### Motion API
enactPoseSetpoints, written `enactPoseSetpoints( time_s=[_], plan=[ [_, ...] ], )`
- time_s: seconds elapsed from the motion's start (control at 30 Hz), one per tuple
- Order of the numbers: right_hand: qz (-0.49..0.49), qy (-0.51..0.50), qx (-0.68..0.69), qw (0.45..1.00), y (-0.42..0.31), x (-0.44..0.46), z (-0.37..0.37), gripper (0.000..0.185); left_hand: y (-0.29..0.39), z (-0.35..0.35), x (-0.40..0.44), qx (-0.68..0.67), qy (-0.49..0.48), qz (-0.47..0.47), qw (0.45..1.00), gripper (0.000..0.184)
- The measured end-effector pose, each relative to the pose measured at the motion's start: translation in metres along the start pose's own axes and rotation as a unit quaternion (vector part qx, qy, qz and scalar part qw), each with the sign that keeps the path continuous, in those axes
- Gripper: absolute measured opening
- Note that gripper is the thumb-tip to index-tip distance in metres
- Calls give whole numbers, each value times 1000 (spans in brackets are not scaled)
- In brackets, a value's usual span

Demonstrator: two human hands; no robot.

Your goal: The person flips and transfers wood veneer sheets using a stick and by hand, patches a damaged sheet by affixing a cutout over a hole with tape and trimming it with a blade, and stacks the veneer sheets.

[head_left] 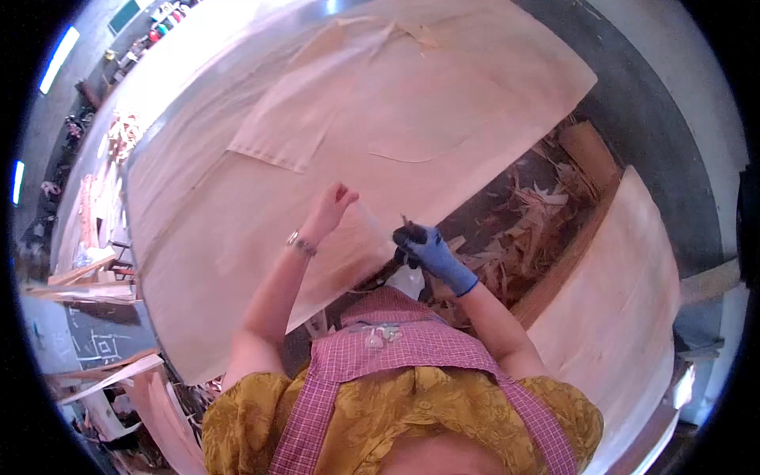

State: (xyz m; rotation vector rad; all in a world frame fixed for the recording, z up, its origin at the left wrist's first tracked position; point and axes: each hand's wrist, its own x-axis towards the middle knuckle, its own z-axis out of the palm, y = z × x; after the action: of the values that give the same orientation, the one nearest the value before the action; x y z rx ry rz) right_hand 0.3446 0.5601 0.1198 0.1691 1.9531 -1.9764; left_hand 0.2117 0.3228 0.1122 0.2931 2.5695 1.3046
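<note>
My left hand (336,204), bare with a watch (301,243) at its wrist, is closed in a pinch over the large wood veneer sheet (237,229). From its fingertips a pale, thin strip (369,219), perhaps tape, runs towards my other hand. My right hand (423,247), in a blue glove with dark fingers, is closed around a small dark tool with a thin tip (404,220); its exact kind is hidden. Beyond my left hand, a separate veneer piece (289,131) lies on the sheet. Right of it, a curved edge line shows in the veneer.
Torn veneer scraps (507,253) fill the gap right of the sheet. A thick stack of veneer (625,293) stands at the right. More offcuts (150,404) lie at the lower left. White plastic (407,281) shows beside my apron (396,344).
</note>
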Motion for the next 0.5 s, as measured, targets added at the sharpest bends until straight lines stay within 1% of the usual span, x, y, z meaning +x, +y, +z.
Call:
enactPoseSetpoints(
  time_s=[0.03, 0.1, 0.17, 0.2, 0.3, 0.37, 0.4, 0.47, 0.5],
  plan=[
    [9, 27, -8, 1000, 11, 16, -20, 24, -6, 16, 34, 24, 31, 28, 999, 22],
    [34, 52, 7, 998, 34, 52, -56, 23, -10, 46, 93, 75, 97, 79, 989, 21],
    [49, 54, 10, 997, 37, 91, -90, 23, -8, 57, 147, 155, 143, 83, 974, 20],
    [60, 44, 6, 997, 30, 108, -93, 22, -10, 58, 157, 194, 161, 79, 964, 20],
    [87, 30, -11, 996, 35, 142, -101, 21, -7, 61, 180, 233, 141, 50, 961, 20],
    [123, 25, -5, 992, 50, 158, -103, 20, -25, 72, 186, 193, 189, 29, 962, 21],
    [142, 25, 31, 989, 55, 161, -105, 21, -35, 77, 184, 174, 210, 19, 962, 21],
    [146, 26, 41, 988, 67, 167, -108, 21, -59, 82, 175, 181, 221, 74, 956, 26],
    [144, 28, 42, 988, 67, 162, -104, 21, -56, 77, 159, 181, 229, 104, 951, 29]
  ],
)
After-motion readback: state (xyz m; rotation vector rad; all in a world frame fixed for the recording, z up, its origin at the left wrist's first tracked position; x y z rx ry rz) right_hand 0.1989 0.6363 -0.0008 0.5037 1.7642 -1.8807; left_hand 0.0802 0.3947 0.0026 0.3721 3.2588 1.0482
